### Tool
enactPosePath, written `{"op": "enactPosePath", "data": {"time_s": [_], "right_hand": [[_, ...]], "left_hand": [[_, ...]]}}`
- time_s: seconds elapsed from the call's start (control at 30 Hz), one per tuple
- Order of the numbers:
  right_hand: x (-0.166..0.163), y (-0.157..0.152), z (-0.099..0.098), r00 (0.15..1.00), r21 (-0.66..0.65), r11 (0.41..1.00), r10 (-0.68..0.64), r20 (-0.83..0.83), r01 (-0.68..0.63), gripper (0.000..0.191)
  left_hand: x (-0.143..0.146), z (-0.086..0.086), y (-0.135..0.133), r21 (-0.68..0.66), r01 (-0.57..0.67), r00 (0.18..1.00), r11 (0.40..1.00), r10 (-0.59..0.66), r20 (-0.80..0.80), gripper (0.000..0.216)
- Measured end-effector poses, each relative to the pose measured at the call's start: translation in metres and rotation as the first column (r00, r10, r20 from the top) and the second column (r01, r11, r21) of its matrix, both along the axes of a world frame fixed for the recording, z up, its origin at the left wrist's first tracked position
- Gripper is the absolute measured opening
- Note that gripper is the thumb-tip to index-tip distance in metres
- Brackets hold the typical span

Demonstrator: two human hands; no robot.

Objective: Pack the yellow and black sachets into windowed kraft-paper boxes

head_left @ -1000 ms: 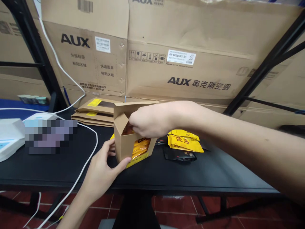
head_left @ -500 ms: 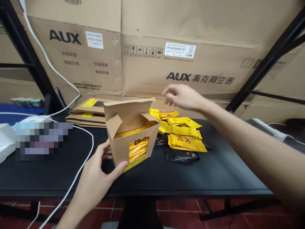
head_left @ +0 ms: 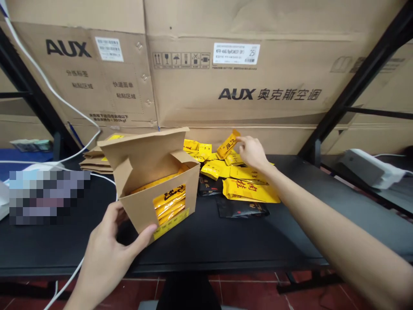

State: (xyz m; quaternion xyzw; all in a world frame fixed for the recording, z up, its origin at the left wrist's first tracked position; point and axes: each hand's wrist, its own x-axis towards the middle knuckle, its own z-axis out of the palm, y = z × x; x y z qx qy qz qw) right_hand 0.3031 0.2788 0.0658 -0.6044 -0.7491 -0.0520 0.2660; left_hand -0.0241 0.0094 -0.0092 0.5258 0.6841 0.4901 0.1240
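My left hand [head_left: 111,247] grips the lower left corner of an open kraft paper box [head_left: 151,181] standing on the black table [head_left: 245,237]. Yellow sachets show inside it through its front window. My right hand [head_left: 252,151] reaches to the back of the table and pinches a small yellow sachet [head_left: 227,144], lifted a little above a pile of yellow sachets [head_left: 232,174]. A larger yellow packet [head_left: 250,190] and two black packets [head_left: 241,209] lie to the right of the box.
Large AUX cardboard cartons [head_left: 206,69] stand along the back. A stack of flat kraft boxes [head_left: 93,157] lies behind the open box. White cables [head_left: 74,133] cross the left side. A white device [head_left: 371,168] rests at the right. Black shelf bars [head_left: 358,82] slant on both sides.
My right hand left the open box, swung right and back to the sachet pile and picked up one yellow sachet. The left hand kept hold of the box.
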Motion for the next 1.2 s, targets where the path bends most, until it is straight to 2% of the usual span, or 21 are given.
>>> {"op": "enactPosePath", "data": {"time_s": [0.1, 0.13, 0.2, 0.3, 0.57, 0.67, 0.7, 0.8, 0.87, 1.03, 1.1, 1.2], "right_hand": [[-0.002, -0.011, -0.002, 0.954, 0.314, 0.949, 0.109, -0.278, -0.017, 0.040], [-0.003, -0.015, -0.003, 0.913, 0.380, 0.925, 0.157, -0.377, -0.002, 0.035], [-0.004, -0.022, -0.007, 0.822, 0.412, 0.911, 0.212, -0.529, 0.031, 0.031], [-0.004, -0.027, -0.012, 0.715, 0.359, 0.932, 0.218, -0.664, 0.049, 0.028], [-0.002, -0.023, -0.013, 0.431, 0.225, 0.972, 0.176, -0.885, 0.065, 0.021], [-0.004, -0.027, -0.008, 0.316, 0.181, 0.981, 0.151, -0.937, 0.067, 0.009], [-0.005, -0.030, -0.006, 0.277, 0.171, 0.984, 0.149, -0.949, 0.058, 0.019], [-0.008, -0.039, 0.000, 0.154, 0.144, 0.989, 0.148, -0.977, -0.035, 0.056], [-0.009, -0.045, 0.002, 0.089, 0.142, 0.978, 0.157, -0.984, -0.152, 0.064], [-0.013, -0.056, 0.004, -0.052, 0.145, 0.885, 0.136, -0.989, -0.443, 0.040], [-0.015, -0.058, 0.004, -0.082, 0.134, 0.863, 0.108, -0.991, -0.486, 0.038], [-0.017, -0.061, 0.003, -0.066, 0.110, 0.854, 0.089, -0.994, -0.509, 0.039]], "left_hand": [[-0.002, -0.003, 0.000, -0.011, -0.015, 1.000, 1.000, 0.015, -0.010, 0.068], [-0.003, -0.004, 0.000, -0.014, -0.021, 1.000, 1.000, 0.021, -0.014, 0.068], [-0.005, -0.006, 0.000, -0.027, -0.024, 0.999, 0.999, 0.024, -0.025, 0.067], [-0.008, -0.006, 0.000, -0.043, -0.025, 0.999, 0.999, 0.023, -0.038, 0.066], [-0.002, -0.003, 0.000, -0.054, -0.078, 0.996, 0.996, 0.076, -0.038, 0.071], [-0.001, -0.001, 0.001, -0.059, -0.077, 0.997, 0.995, 0.075, -0.036, 0.072], [-0.002, -0.001, 0.001, -0.061, -0.080, 0.996, 0.995, 0.077, -0.039, 0.072], [-0.001, 0.000, 0.001, -0.064, -0.091, 0.995, 0.994, 0.088, -0.045, 0.071], [0.000, 0.001, 0.001, -0.065, -0.093, 0.995, 0.994, 0.090, -0.045, 0.069], [0.000, 0.001, 0.002, -0.068, -0.080, 0.996, 0.995, 0.077, -0.038, 0.068], [-0.001, -0.001, 0.002, -0.057, -0.076, 0.996, 0.995, 0.073, -0.042, 0.069], [-0.002, -0.002, 0.002, -0.047, -0.073, 0.996, 0.996, 0.070, -0.052, 0.071]]}}
